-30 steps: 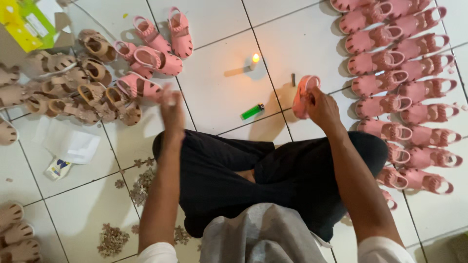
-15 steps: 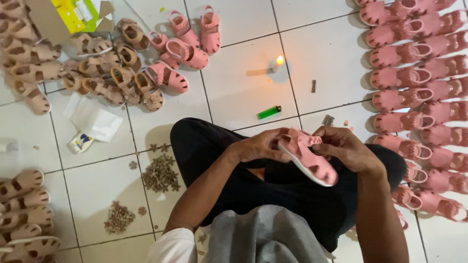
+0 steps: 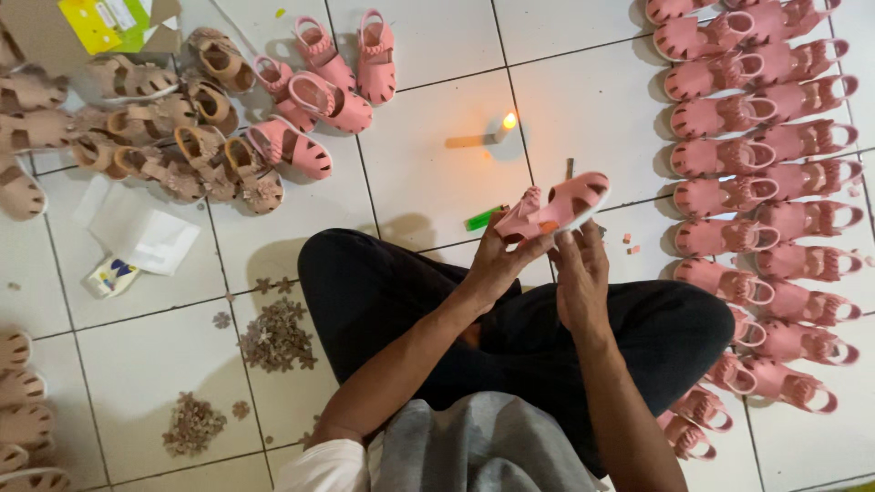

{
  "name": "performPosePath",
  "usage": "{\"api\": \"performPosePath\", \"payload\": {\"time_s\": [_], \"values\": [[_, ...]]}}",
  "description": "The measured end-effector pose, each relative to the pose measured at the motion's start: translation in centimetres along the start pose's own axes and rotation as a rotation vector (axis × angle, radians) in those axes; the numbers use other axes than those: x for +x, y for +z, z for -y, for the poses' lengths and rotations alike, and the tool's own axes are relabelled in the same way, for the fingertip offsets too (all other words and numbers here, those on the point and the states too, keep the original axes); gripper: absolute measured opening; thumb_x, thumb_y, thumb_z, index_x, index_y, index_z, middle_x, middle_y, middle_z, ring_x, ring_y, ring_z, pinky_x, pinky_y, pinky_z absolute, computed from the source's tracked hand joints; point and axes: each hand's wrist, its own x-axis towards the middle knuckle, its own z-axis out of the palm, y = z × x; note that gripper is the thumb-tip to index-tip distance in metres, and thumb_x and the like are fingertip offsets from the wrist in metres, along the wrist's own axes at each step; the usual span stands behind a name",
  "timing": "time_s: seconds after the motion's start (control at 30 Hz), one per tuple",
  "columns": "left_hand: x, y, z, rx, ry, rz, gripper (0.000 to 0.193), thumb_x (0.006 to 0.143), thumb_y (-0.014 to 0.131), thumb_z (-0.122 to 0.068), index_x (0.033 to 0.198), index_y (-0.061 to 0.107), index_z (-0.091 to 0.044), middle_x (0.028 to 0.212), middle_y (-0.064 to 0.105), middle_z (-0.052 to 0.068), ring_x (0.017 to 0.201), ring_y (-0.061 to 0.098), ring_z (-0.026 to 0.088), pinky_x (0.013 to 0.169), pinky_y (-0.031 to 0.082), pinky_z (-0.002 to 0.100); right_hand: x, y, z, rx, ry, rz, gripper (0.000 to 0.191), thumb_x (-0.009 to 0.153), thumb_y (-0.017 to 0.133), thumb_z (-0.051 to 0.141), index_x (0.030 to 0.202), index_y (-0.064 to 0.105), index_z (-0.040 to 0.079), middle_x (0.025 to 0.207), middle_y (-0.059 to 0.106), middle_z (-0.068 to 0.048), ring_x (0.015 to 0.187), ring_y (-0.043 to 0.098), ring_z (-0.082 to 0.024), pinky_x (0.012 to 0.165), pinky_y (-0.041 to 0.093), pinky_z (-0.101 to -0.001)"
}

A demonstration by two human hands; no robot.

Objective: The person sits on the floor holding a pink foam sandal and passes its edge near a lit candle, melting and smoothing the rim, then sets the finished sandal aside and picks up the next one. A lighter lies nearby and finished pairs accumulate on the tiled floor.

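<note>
A person sits cross-legged on the white tiled floor (image 3: 437,182). Both hands hold one pink sandal (image 3: 558,208) up over the knees. The left hand (image 3: 497,260) has its fingers closed around the heel end, and the right hand (image 3: 581,278) pinches the sandal from below — its fingers are curled onto the sole. Just beyond the sandal lie a green lighter (image 3: 481,219) and a lit candle (image 3: 488,137). Rows of pink sandals (image 3: 766,173) sit to the right — tan sandals (image 3: 137,128) are piled far left.
</note>
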Motion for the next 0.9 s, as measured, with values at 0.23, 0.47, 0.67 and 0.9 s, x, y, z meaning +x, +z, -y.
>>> {"api": "performPosePath", "payload": {"time_s": [0.23,0.47,0.67,0.9], "values": [[3.0,-1.1,1.9,0.096,-0.218,-0.002,0.070,0.096,0.067,-0.044,0.146,0.039,-0.003,0.127,0.057,0.011,0.117,0.062,0.018,0.097,0.054,0.037,5.6,0.4,2.6,-0.094,0.123,-0.094,0.050,0.105,0.050,0.023,0.150,0.045,0.003,0.123,0.064,-0.008,0.108,0.068,-0.015,0.081,0.060,-0.0283],[10.0,-6.6,2.0,0.332,-0.061,-0.300,0.074,0.107,0.036,-0.051,0.160,0.032,0.000,0.162,0.040,0.017,0.150,0.038,0.024,0.121,0.028,0.033,16.5,-1.3,2.0,-0.755,-0.280,-0.126,0.047,0.112,0.063,0.024,0.150,0.051,0.000,0.091,0.064,-0.016,0.078,0.057,-0.019,0.067,0.045,-0.0334],[13.4,-7.8,0.4,0.175,0.057,-0.261,0.066,0.112,0.028,-0.043,0.162,0.024,0.000,0.172,0.022,0.016,0.160,0.017,0.023,0.128,0.017,0.034,22.8,1.1,0.7,-1.016,-0.381,-0.058,0.048,0.107,0.069,0.029,0.142,0.057,-0.001,0.091,0.069,-0.017,0.072,0.065,-0.023,0.067,0.052,-0.0364],[13.0,-7.7,1.0,0.124,0.027,-0.213,0.068,0.112,0.029,-0.044,0.162,0.022,0.002,0.172,0.020,0.016,0.161,0.015,0.023,0.128,0.013,0.035,21.8,1.1,0.1,-1.079,-0.370,-0.005,0.050,0.104,0.071,0.027,0.141,0.058,-0.003,0.100,0.071,-0.021,0.079,0.069,-0.029,0.071,0.055,-0.0393]]}}
